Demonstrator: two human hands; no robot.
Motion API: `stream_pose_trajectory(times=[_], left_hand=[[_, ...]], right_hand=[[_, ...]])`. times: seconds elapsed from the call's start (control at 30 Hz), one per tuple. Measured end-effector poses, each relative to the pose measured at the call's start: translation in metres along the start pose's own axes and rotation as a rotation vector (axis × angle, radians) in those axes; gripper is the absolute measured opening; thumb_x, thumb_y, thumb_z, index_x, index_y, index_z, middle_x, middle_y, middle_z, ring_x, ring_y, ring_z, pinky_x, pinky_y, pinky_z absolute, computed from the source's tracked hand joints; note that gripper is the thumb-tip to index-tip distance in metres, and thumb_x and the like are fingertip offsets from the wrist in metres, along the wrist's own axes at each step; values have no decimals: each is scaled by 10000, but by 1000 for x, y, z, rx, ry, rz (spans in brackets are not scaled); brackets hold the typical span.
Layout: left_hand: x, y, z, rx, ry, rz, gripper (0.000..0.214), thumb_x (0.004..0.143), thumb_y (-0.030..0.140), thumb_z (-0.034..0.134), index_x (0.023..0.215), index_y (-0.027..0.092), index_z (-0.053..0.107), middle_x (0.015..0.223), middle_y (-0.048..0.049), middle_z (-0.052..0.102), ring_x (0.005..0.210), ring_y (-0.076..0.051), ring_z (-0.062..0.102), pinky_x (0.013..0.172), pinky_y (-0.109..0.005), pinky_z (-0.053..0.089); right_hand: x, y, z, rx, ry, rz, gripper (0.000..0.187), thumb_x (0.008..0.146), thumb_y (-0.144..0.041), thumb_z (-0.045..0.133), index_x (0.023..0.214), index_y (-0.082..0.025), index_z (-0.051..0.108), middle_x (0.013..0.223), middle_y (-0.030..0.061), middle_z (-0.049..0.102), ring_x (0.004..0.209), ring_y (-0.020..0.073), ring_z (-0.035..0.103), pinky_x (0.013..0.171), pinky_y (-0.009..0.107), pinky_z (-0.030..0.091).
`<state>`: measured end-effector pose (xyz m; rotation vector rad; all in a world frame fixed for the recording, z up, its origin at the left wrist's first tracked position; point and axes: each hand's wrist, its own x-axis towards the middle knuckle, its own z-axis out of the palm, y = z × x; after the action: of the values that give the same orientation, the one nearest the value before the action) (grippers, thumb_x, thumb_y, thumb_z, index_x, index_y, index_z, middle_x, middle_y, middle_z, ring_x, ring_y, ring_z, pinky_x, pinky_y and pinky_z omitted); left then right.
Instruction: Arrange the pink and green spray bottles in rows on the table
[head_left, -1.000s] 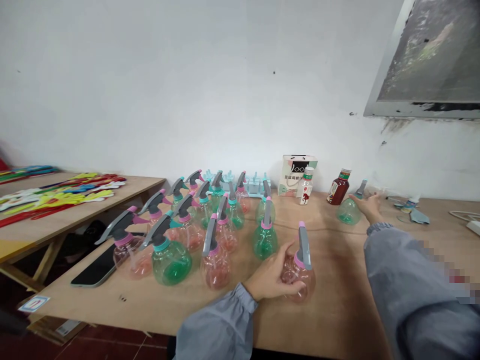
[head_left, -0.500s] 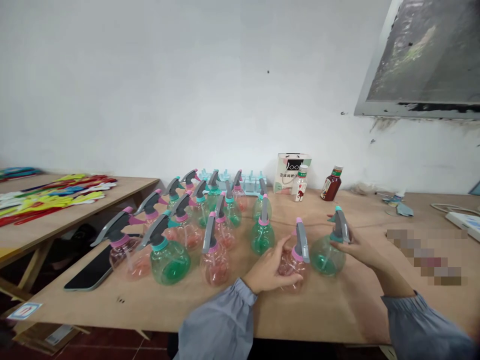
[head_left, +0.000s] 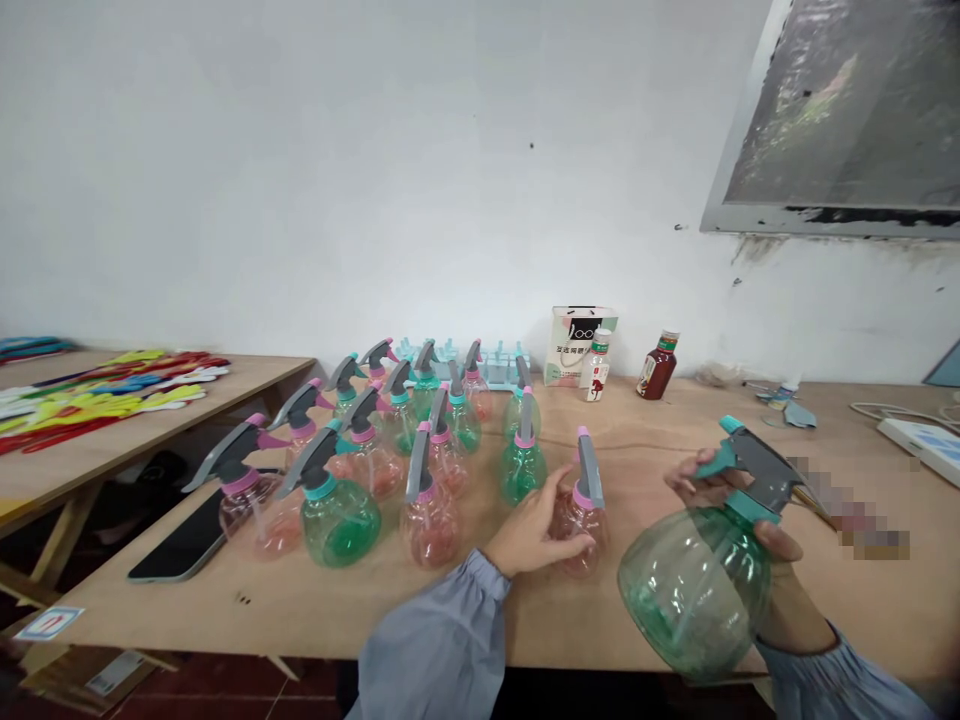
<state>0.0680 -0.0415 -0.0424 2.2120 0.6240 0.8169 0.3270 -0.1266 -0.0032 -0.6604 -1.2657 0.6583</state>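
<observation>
Right hand (head_left: 780,543): between four and five o'clock from mid-view, wrapped around the neck of a green spray bottle (head_left: 694,595); firmness of grip impossible to tell.
Green spray bottle: tilted, head toward one o'clock, body toward seven, apparently raised off the table (head_left: 315,610) beside its near edge; some green liquid inside, pooled low.
Likeliest slip: a drop past the near edge or onto the wood, from smooth round plastic held only at the neck with liquid shifting inside.
Trigger (head_left: 716,462): at eleven o'clock from the collar, close to the fingertips; at risk of an unwanted squirt from a tighter squeeze.
Left hand (head_left: 529,535): near five o'clock, curled around a pink spray bottle (head_left: 596,525), thumb across the front, fingers behind.
Pink spray bottle: upright on the table, at nine to ten o'clock from the green one, a short gap between; liable to a knock from a swing of the tilted bottle toward nine.
Pink-collared green bottle (head_left: 523,470): just beyond the left hand, toward twelve; possibly toppled by a careless lift of the knuckles.
Phone (head_left: 184,540): flat at eight o'clock, behind a clear pink-collared sprayer (head_left: 259,520); perhaps wetted after a tip-over there, given a loose collar.
Drink bottles (head_left: 596,370) (head_left: 658,365): near three o'clock by the wall, well apart from both hands, little exposed to a bump.
</observation>
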Motion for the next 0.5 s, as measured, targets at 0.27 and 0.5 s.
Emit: stream_pose_trajectory(times=[0.27,0.5], left_hand=[[0,1,-1,7,-6,-15,972,793,445,741,1569,218,202,1349,-137,616,1240,-317,590,1106,-515,422],[0,2,-1,-5,-7,-5,965,797,443,738,1570,223,203,1352,-132,623,1232,-312,602,1105,-506,430]], right_hand=[[-3,8,19,208,-6,-25,372,679,-618,751,901,-337,652,924,4,723,917,298,707,1126,623,406],[-8,1,20,100,35,4,403,694,-620,751,917,-293,671,865,43,710,940,318,701,1073,588,454]])
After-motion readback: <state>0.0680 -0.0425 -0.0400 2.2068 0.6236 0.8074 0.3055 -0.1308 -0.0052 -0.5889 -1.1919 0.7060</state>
